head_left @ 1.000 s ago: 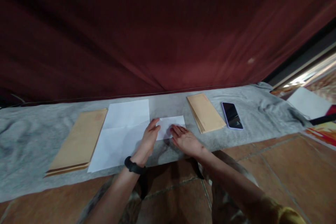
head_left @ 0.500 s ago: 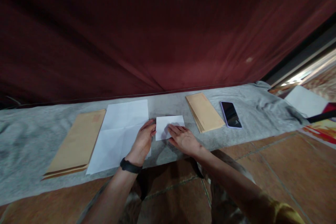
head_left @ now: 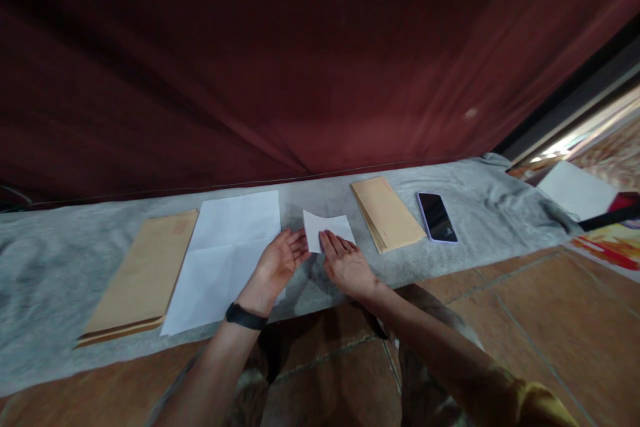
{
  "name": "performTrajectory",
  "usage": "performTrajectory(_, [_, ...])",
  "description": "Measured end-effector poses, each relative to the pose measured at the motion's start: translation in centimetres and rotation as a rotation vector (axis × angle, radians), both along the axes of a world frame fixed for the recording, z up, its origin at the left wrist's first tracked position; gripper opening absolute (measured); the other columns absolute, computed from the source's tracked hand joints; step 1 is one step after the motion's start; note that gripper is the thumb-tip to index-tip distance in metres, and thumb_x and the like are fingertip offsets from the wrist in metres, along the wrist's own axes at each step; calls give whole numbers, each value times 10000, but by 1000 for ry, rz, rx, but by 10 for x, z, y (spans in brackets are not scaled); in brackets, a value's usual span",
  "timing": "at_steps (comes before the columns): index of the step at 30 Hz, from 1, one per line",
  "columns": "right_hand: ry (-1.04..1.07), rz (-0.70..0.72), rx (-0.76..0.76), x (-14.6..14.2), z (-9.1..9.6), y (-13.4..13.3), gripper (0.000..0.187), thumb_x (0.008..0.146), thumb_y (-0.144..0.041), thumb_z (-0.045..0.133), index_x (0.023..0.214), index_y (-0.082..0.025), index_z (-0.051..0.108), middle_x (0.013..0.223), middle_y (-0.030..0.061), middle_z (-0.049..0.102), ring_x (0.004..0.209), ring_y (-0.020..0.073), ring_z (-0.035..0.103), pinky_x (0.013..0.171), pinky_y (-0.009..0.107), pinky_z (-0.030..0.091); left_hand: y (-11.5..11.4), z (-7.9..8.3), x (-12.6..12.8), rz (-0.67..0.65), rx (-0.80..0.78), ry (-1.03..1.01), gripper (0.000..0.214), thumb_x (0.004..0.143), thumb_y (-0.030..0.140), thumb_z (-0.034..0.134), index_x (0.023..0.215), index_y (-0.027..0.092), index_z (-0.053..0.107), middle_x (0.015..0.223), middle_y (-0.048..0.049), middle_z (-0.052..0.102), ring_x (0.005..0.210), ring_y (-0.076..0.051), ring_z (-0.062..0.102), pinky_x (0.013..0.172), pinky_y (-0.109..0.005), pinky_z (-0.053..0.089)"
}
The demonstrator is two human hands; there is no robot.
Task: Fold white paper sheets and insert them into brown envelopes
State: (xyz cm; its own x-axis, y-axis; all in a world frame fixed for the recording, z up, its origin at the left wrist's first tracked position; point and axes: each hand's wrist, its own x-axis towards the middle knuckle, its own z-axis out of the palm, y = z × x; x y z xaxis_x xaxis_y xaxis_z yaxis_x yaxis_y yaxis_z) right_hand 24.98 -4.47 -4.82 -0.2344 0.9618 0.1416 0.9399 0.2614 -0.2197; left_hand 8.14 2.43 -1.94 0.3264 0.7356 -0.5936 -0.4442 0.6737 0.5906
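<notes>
A small folded sheet of white paper (head_left: 320, 223) lies in the middle of the grey cloth, its left side lifted off the cloth. My right hand (head_left: 347, 267) rests on it with the fingers stretched out over its lower right part. At the paper's left edge is my left hand (head_left: 280, 260), palm turned up, fingers extended, the tips touching or just under that edge. Left of this hand, larger white sheets with fold creases (head_left: 230, 260) lie spread out. Brown envelopes (head_left: 387, 213) are stacked to the right of the folded paper.
A bigger pile of brown envelopes (head_left: 140, 273) lies at the left. A phone in a purple case (head_left: 437, 217) sits right of the smaller envelopes. Behind the grey cloth (head_left: 500, 213) hangs a dark red curtain (head_left: 300, 80); tiled floor (head_left: 545, 307) is in front.
My left hand has turned palm up with its fingers opened. The folded paper has turned slightly and its left side has risen. My right hand stays on it.
</notes>
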Motion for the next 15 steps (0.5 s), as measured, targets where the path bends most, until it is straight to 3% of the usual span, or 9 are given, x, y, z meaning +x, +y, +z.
performTrajectory(4, [198,-66,-49,11,13,2,511,977,-137,401,1484,-144,464,1472,167,553,1249,244,608,1044,362,481,-2,1,-1,-44,41,-16,296,971,351,498,980,127,691,950,-137,740,891,-214,706,772,-322,571])
performTrajectory(8, [793,-321,-85,29,20,11,355,1008,-322,416,1270,-212,629,1186,101,736,1060,243,688,937,356,535,-5,-1,0,-51,150,72,315,920,346,574,1090,119,711,1174,-174,726,1055,-232,691,854,-322,544])
performTrajectory(12, [1570,-381,-158,36,11,22,351,901,-482,586,1095,-195,648,1052,84,757,1010,241,703,902,377,566,-11,-7,4,-42,237,174,241,787,287,756,985,157,714,1042,-109,755,926,-198,709,805,-295,530])
performTrajectory(15, [1761,-376,-255,31,1,23,337,821,-488,692,1009,-213,635,1060,85,750,1027,232,711,914,376,574,-18,-11,9,-81,252,159,287,703,284,841,913,156,695,957,-88,756,852,-194,708,777,-302,532])
